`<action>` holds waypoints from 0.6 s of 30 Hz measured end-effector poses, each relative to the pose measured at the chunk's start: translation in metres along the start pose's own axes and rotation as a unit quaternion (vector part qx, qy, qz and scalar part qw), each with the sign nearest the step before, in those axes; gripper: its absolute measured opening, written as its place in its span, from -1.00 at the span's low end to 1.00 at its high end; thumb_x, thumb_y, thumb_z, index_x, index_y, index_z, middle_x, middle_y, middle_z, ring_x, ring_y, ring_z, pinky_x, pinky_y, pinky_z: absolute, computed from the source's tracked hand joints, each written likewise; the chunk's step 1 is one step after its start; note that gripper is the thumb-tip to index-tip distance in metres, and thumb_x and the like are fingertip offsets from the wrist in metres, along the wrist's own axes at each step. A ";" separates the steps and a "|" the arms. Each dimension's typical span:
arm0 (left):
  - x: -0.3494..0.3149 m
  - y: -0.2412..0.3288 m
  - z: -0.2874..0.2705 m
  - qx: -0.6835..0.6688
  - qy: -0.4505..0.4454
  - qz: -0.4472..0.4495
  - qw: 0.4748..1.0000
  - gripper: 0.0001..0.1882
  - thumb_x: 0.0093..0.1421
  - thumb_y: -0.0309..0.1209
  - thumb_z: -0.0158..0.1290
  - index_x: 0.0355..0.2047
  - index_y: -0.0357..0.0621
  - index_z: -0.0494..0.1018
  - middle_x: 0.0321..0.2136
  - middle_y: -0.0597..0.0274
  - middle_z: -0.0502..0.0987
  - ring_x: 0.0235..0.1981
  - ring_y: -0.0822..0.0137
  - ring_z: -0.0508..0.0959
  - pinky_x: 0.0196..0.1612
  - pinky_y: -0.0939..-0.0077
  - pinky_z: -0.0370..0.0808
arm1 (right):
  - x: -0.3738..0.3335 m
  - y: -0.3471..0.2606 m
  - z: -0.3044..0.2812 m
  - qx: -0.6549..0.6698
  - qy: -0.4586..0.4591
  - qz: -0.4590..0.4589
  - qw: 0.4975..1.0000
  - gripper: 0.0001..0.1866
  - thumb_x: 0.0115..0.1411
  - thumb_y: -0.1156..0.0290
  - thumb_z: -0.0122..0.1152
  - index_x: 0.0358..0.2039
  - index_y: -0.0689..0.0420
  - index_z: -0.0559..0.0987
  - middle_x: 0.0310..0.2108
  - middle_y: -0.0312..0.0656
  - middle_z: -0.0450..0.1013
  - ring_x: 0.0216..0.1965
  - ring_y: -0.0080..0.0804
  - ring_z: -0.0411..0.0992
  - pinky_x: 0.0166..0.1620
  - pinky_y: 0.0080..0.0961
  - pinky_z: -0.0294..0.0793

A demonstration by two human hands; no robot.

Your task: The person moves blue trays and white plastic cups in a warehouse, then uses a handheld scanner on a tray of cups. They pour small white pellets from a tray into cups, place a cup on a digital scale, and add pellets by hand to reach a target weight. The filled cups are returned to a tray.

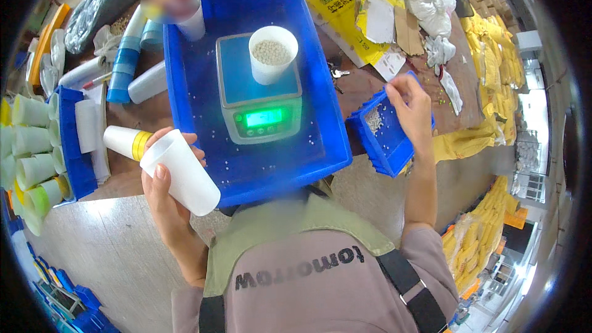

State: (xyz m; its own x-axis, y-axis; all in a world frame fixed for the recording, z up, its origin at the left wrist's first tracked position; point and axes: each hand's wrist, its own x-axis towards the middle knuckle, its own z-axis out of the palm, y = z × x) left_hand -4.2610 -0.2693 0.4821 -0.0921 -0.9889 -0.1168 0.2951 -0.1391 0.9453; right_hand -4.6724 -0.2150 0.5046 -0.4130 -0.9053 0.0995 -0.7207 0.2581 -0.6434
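My left hand (161,188) is closed around a translucent white plastic cup (183,172), tilted with its mouth toward the upper left. Another white cup with yellow bands (126,142) sticks out behind that hand; I cannot tell if it is held too. My right hand (412,106) is over a small blue bin (394,159) of pale pellets (374,120), fingers pinched together near its far rim; what is between them is hidden. A white cup (271,69) partly filled with pellets stands on a digital scale (262,122) with a lit green display.
The scale sits in a large blue tray (324,142) with scattered pellets. Stacked cups (31,139) lie at left beside blue-wrapped rolls (125,65). Torn yellow packaging (345,21), keys (338,73) and plastic bags (425,0) lie at right; yellow sacks (493,68) are piled beyond.
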 end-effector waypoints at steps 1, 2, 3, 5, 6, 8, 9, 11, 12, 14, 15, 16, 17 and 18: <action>0.000 -0.001 0.001 0.003 0.001 -0.003 1.000 -0.24 0.09 0.06 0.13 0.13 -0.24 0.27 -0.15 -0.07 0.55 -0.22 0.24 0.64 -0.20 0.42 0.64 | -0.008 0.015 -0.007 -0.032 -0.051 0.087 0.994 -0.82 0.17 0.42 0.30 -0.26 0.23 0.59 -0.35 -0.15 0.57 -0.33 -0.43 0.54 -0.23 -0.46 0.51; 0.000 -0.002 0.003 -0.003 0.006 -0.007 1.000 -0.24 0.09 0.06 0.14 0.13 -0.24 0.27 -0.15 -0.07 0.55 -0.23 0.25 0.64 -0.21 0.42 0.64 | -0.019 0.027 -0.008 -0.048 -0.123 0.067 0.989 -0.82 0.18 0.45 0.26 -0.22 0.24 0.57 -0.37 -0.19 0.55 -0.32 -0.47 0.53 -0.23 -0.50 0.51; 0.001 -0.002 0.004 -0.007 0.002 -0.009 1.000 -0.23 0.08 0.06 0.14 0.13 -0.24 0.27 -0.15 -0.07 0.55 -0.23 0.25 0.64 -0.21 0.43 0.64 | -0.029 0.039 -0.008 -0.100 -0.187 0.121 0.970 -0.81 0.20 0.48 0.23 -0.18 0.24 0.55 -0.38 -0.23 0.54 -0.31 -0.51 0.51 -0.23 -0.54 0.51; 0.004 -0.002 0.007 -0.012 -0.011 -0.010 1.000 -0.23 0.08 0.06 0.15 0.13 -0.24 0.27 -0.15 -0.07 0.56 -0.23 0.25 0.64 -0.22 0.43 0.64 | -0.044 0.059 0.012 -0.002 -0.216 0.056 0.975 -0.75 0.16 0.46 0.25 -0.15 0.25 0.55 -0.28 -0.04 0.56 -0.29 -0.31 0.57 -0.19 -0.40 0.53; 0.005 -0.002 0.008 -0.012 -0.019 -0.009 1.000 -0.22 0.08 0.07 0.15 0.13 -0.24 0.27 -0.15 -0.08 0.56 -0.23 0.25 0.64 -0.22 0.43 0.64 | -0.045 0.066 0.021 -0.039 -0.193 0.002 0.980 -0.74 0.13 0.49 0.24 -0.15 0.25 0.55 -0.28 -0.02 0.56 -0.27 -0.30 0.57 -0.20 -0.41 0.53; 0.006 -0.001 0.010 -0.011 -0.034 -0.008 0.999 -0.22 0.08 0.07 0.15 0.13 -0.24 0.27 -0.15 -0.08 0.55 -0.24 0.25 0.64 -0.23 0.44 0.64 | -0.046 0.075 0.032 -0.070 -0.181 -0.053 0.980 -0.76 0.10 0.53 0.23 -0.18 0.26 0.57 -0.31 0.01 0.56 -0.27 -0.30 0.58 -0.23 -0.43 0.54; 0.007 -0.001 0.010 -0.009 -0.040 -0.008 0.999 -0.22 0.08 0.06 0.15 0.14 -0.25 0.27 -0.15 -0.08 0.55 -0.23 0.25 0.64 -0.23 0.44 0.64 | -0.045 0.077 0.034 -0.070 -0.187 -0.054 0.978 -0.77 0.09 0.54 0.22 -0.20 0.26 0.58 -0.32 0.03 0.56 -0.29 -0.30 0.59 -0.25 -0.44 0.54; 0.007 0.000 0.009 -0.004 -0.050 -0.005 0.999 -0.22 0.08 0.07 0.15 0.14 -0.25 0.27 -0.15 -0.09 0.55 -0.23 0.25 0.64 -0.23 0.44 0.65 | -0.043 0.075 0.030 -0.049 -0.194 -0.011 0.980 -0.80 0.07 0.56 0.22 -0.24 0.27 0.59 -0.37 0.04 0.56 -0.35 -0.32 0.60 -0.29 -0.45 0.55; 0.006 0.000 0.009 -0.001 -0.052 -0.002 0.999 -0.22 0.08 0.07 0.15 0.14 -0.25 0.27 -0.15 -0.09 0.55 -0.23 0.25 0.64 -0.23 0.44 0.65 | -0.042 0.073 0.024 -0.028 -0.196 0.032 0.980 -0.81 0.07 0.57 0.22 -0.26 0.27 0.60 -0.40 0.03 0.56 -0.39 -0.34 0.60 -0.31 -0.45 0.55; 0.005 0.000 0.007 0.001 -0.050 0.002 0.999 -0.21 0.08 0.07 0.15 0.14 -0.25 0.26 -0.15 -0.10 0.55 -0.23 0.25 0.64 -0.23 0.43 0.65 | -0.041 0.066 0.014 0.020 -0.178 0.087 0.980 -0.84 0.10 0.57 0.23 -0.28 0.27 0.62 -0.47 -0.07 0.58 -0.49 -0.44 0.58 -0.37 -0.50 0.57; 0.003 0.000 0.007 -0.001 -0.046 0.002 0.999 -0.21 0.08 0.08 0.15 0.14 -0.25 0.26 -0.15 -0.10 0.55 -0.23 0.25 0.65 -0.23 0.43 0.65 | -0.040 0.063 0.010 0.026 -0.166 0.109 0.980 -0.85 0.11 0.57 0.23 -0.27 0.28 0.63 -0.47 -0.11 0.58 -0.48 -0.46 0.58 -0.37 -0.52 0.57; 0.003 0.000 0.007 -0.003 -0.044 0.002 0.999 -0.20 0.08 0.08 0.16 0.14 -0.25 0.26 -0.15 -0.10 0.55 -0.23 0.25 0.65 -0.23 0.43 0.65 | -0.039 0.061 0.005 0.042 -0.159 0.126 0.978 -0.86 0.13 0.57 0.23 -0.27 0.28 0.63 -0.47 -0.14 0.58 -0.47 -0.48 0.58 -0.37 -0.55 0.58; 0.002 0.000 0.006 -0.003 -0.043 0.004 0.999 -0.20 0.08 0.08 0.16 0.14 -0.25 0.26 -0.15 -0.10 0.55 -0.23 0.25 0.65 -0.23 0.42 0.65 | -0.037 0.060 0.003 0.072 -0.156 0.136 0.976 -0.86 0.15 0.56 0.23 -0.27 0.28 0.64 -0.47 -0.17 0.58 -0.46 -0.50 0.58 -0.37 -0.57 0.58; 0.002 -0.001 0.006 -0.004 -0.042 0.005 0.999 -0.20 0.08 0.08 0.16 0.14 -0.26 0.26 -0.15 -0.11 0.55 -0.23 0.25 0.65 -0.23 0.42 0.65 | -0.036 0.059 0.001 0.079 -0.151 0.141 0.975 -0.88 0.18 0.55 0.23 -0.29 0.31 0.64 -0.46 -0.20 0.58 -0.46 -0.53 0.57 -0.37 -0.59 0.59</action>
State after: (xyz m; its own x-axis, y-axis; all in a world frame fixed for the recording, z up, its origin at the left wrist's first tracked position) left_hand -4.2669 -0.2706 0.4829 -0.1693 -0.9822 -0.0817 0.3030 -0.1307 0.9440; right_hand -4.7001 -0.1676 0.4622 -0.3817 -0.8706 -0.3105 -0.4973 0.4766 -0.7250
